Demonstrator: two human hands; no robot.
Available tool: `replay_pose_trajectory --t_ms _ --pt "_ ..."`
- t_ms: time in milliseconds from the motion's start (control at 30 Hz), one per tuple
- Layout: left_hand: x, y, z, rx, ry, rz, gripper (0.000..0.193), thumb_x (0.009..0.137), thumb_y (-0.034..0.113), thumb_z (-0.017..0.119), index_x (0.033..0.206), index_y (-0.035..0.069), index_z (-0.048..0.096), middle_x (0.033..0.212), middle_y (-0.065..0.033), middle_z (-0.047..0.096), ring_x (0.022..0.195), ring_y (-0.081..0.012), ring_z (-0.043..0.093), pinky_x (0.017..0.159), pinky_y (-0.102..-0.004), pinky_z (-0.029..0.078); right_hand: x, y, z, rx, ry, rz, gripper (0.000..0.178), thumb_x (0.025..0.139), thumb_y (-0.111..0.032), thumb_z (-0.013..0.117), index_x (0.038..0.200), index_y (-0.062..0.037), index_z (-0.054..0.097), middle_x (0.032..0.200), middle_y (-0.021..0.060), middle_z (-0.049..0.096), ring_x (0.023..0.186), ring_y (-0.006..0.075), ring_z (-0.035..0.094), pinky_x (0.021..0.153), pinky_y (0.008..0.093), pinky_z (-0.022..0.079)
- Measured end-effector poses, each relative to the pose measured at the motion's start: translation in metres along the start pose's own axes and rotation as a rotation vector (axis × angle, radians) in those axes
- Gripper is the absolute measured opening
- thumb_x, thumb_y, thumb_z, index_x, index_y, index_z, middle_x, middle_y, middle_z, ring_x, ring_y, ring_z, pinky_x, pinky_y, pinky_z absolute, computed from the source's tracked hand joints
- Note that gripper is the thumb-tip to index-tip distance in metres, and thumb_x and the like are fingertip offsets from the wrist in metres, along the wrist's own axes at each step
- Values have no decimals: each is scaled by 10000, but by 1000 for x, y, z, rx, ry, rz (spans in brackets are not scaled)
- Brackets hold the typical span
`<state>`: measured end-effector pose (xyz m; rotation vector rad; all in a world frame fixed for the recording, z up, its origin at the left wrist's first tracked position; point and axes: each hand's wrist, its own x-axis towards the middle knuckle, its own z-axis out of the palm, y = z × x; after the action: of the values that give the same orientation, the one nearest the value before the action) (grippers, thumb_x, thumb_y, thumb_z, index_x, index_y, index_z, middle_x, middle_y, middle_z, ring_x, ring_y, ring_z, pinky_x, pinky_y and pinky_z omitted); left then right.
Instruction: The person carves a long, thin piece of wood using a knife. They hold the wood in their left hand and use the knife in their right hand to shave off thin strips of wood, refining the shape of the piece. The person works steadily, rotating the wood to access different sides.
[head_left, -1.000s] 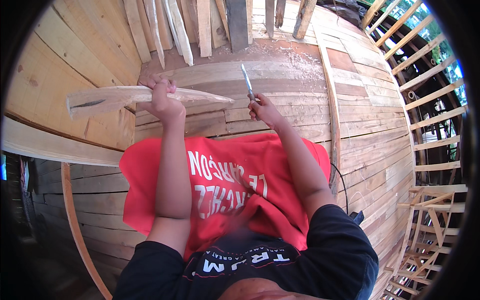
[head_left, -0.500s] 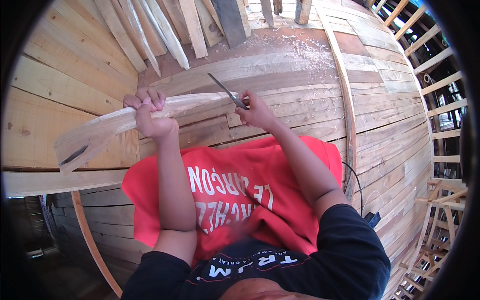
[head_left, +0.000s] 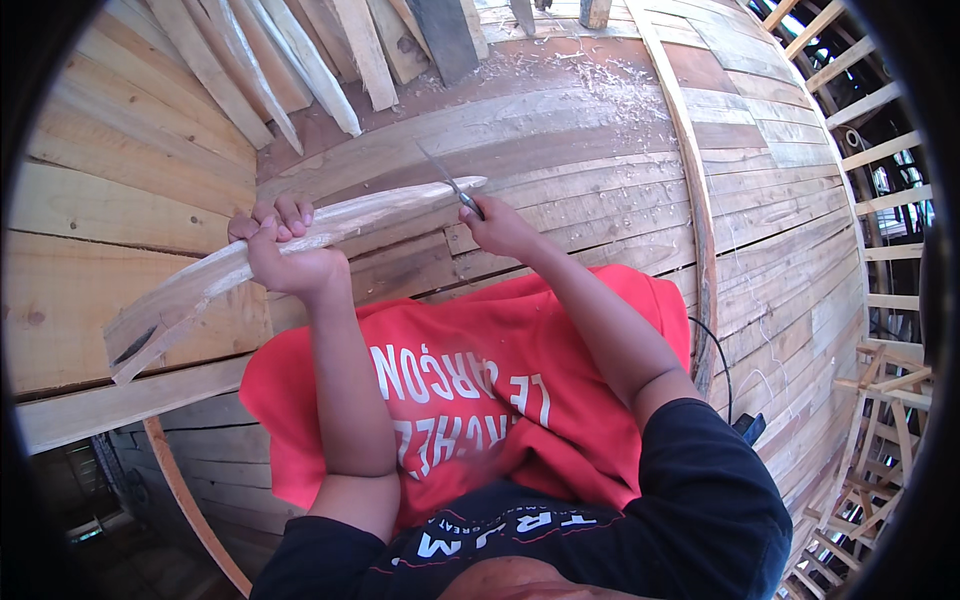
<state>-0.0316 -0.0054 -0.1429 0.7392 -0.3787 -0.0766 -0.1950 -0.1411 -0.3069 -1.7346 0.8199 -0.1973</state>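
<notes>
A long, pale, curved piece of wood (head_left: 385,209) stretches from the left up toward the middle, broad at its left end and tapering to a narrow tip on the right. A dark slit marks the broad end. My left hand (head_left: 287,252) wraps around the wood near its middle. In my right hand (head_left: 498,230) is a knife (head_left: 464,198) with a thin, straight blade. The blade crosses the wood close to the narrow tip and points up and left. Red cloth (head_left: 610,320) with white lettering covers my lap beneath both forearms.
Several boards and sticks (head_left: 365,60) lean at the upper left. Wood shavings (head_left: 620,95) are scattered on the plank floor (head_left: 580,225). A long batten (head_left: 690,170) runs along the right, near a black cable (head_left: 722,365). Wooden slats (head_left: 880,250) line the far right.
The knife and my right hand have shifted slightly left and down, so the wood's narrow tip now shows beyond the blade. The broad end sits a little lower. Both grips are kept.
</notes>
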Motion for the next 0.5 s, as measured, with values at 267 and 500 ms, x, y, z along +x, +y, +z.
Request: replay_pose_trajectory --t_ms 267,500 --pt "2 4 4 124 166 5 236 731 93 470 664 174 258 657 19 316 582 -119 310 568 -279 322 14 13 15 -380 212 -6 537 1035 -352 307 894 60 621 820 307 645 851 489 628 792 571 480" --pt "-6 2 13 104 151 43 226 724 84 468 670 167 265 653 16 313 572 -112 317 554 -273 337 8 -37 7 -296 126 -77 475 1032 -317 321 971 40 629 907 319 639 914 496 605 831 556 473"
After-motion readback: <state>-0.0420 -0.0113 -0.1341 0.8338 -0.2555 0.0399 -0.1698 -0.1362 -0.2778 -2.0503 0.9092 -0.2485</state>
